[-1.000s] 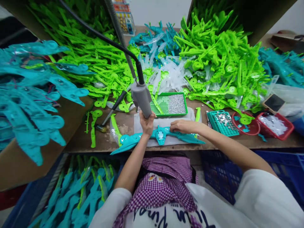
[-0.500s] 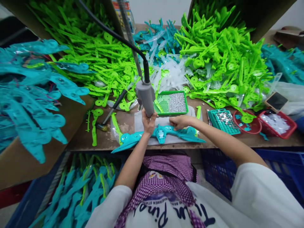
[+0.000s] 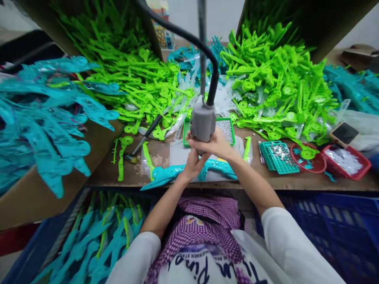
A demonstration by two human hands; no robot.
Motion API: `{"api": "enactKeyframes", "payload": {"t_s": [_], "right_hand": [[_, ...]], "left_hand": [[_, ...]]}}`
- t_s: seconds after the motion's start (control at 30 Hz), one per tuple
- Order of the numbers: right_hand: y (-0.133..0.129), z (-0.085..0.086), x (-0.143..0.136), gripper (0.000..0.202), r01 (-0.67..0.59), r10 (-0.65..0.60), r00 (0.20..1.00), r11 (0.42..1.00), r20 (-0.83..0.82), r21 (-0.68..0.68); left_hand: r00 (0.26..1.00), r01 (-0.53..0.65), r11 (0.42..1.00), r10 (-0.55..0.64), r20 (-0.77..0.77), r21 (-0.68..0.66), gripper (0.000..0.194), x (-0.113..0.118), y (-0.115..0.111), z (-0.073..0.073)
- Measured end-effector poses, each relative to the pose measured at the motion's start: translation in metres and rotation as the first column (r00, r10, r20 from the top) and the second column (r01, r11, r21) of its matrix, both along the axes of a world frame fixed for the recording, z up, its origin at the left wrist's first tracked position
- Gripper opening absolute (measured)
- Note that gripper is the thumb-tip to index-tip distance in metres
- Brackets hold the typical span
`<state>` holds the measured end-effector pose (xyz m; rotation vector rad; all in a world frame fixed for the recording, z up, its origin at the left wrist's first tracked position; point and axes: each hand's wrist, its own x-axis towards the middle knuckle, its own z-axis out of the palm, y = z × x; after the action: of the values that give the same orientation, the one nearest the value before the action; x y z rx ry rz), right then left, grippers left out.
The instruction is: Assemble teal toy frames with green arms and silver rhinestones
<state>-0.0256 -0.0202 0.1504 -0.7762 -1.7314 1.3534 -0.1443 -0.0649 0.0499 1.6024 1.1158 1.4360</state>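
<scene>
A grey hanging power tool (image 3: 203, 122) with a black cable is upright over the middle of the bench. My left hand (image 3: 194, 162) is closed around its lower end. My right hand (image 3: 217, 145) wraps the tool from the right, just above my left. Below both hands a long turquoise plastic piece (image 3: 168, 172) lies across a white sheet (image 3: 177, 152) at the bench's front edge; its centre is partly hidden by my hands and the tool. A green tray (image 3: 232, 130) of small metal screws stands behind, partly covered.
Bright green parts (image 3: 275, 86) are heaped at the back, turquoise parts (image 3: 44, 118) at the left. A hammer (image 3: 146, 136) lies left of the sheet. A teal tray (image 3: 291, 167) of metal discs and a red basket (image 3: 365, 157) stand at the right. A crate of turquoise pieces (image 3: 97, 244) is below left.
My right hand has left the turquoise piece and moved left onto the tool. The tool and my left hand have shifted right, over the middle of the piece.
</scene>
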Motion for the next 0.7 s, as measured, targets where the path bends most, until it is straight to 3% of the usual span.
{"api": "enactKeyframes", "payload": {"t_s": [0.1, 0.2, 0.33, 0.4, 0.5, 0.7], "right_hand": [[0.005, -0.010, -0.008, 0.031, 0.086, -0.096, 0.992, 0.989, -0.082, -0.122], [0.004, -0.019, 0.008, 0.036, 0.203, -0.224, 0.968, 0.964, -0.112, -0.172], [-0.017, -0.015, 0.029, 0.039, 0.306, -0.315, 0.944, 0.947, -0.098, -0.093], [-0.027, -0.011, 0.027, 0.037, 0.355, -0.358, 0.927, 0.934, -0.112, -0.041], [-0.028, -0.009, 0.014, 0.038, 0.419, -0.417, 0.900, 0.908, -0.125, -0.011], [0.020, -0.019, 0.010, 0.042, 0.585, -0.607, 0.775, 0.794, -0.174, -0.165]], "left_hand": [[0.977, 0.074, 0.997, -0.079, -0.199, -0.033, 0.052, -0.014, -0.006, 0.008], [0.895, 0.025, 0.999, -0.042, -0.444, -0.046, 0.053, -0.041, -0.017, 0.011], [0.707, 0.188, 0.967, -0.255, -0.659, -0.172, 0.038, -0.082, -0.019, -0.008], [0.628, 0.252, 0.949, -0.308, -0.715, -0.187, 0.037, -0.095, -0.013, -0.022], [0.587, 0.255, 0.952, -0.294, -0.755, -0.172, 0.038, -0.100, -0.005, -0.033], [0.555, 0.208, 0.915, -0.401, -0.729, -0.345, 0.043, -0.089, -0.007, -0.015]]}}
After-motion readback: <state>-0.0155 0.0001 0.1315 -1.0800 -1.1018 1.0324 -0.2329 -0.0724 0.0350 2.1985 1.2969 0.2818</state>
